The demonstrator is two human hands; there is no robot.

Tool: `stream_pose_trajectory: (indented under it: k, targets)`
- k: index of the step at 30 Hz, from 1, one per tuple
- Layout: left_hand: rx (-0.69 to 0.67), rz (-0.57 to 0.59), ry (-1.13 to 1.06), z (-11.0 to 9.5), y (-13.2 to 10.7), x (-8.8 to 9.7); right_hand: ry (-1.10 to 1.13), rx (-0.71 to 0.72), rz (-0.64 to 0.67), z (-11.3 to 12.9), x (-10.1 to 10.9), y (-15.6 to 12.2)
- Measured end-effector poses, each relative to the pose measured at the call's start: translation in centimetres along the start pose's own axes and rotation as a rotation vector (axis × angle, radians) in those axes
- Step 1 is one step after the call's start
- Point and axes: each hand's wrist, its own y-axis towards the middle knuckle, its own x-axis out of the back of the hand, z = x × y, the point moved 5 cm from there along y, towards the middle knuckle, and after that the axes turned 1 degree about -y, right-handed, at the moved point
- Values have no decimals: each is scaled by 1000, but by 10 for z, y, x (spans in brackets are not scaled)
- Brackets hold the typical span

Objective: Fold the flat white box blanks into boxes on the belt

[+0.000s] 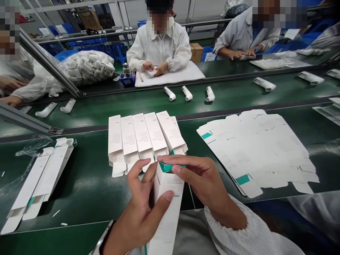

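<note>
My left hand (140,205) grips the side of a white carton (170,209) that stands upright with a teal-marked flap at its top end. My right hand (196,180) pinches that top flap (170,166) between thumb and fingers. Just beyond my fingertips, several white cartons (143,136) lie side by side in a row, with their open end flaps towards me. To the right lies a pile of flat, unfolded carton blanks (255,148) with teal patches. Two more cartons (39,184) lie at the left.
All this lies on a dark green conveyor belt (85,209). Beyond a metal rail, a second belt (127,109) carries several white moulded items (187,93). Across it, a person in white (159,49) works at a white pad (170,74), near a bulging plastic bag (87,67).
</note>
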Motion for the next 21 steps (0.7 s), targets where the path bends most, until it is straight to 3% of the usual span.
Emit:
stream_pose_trajectory:
  k: [7, 14, 21]
  targets:
    - [57, 10, -210, -7, 5, -7, -123, 20, 67, 8, 6, -1]
    - [34, 97, -161, -13, 12, -7, -61, 21, 34, 0, 12, 0]
    - [97, 141, -189, -14, 15, -8, -70, -8, 30, -2, 17, 3]
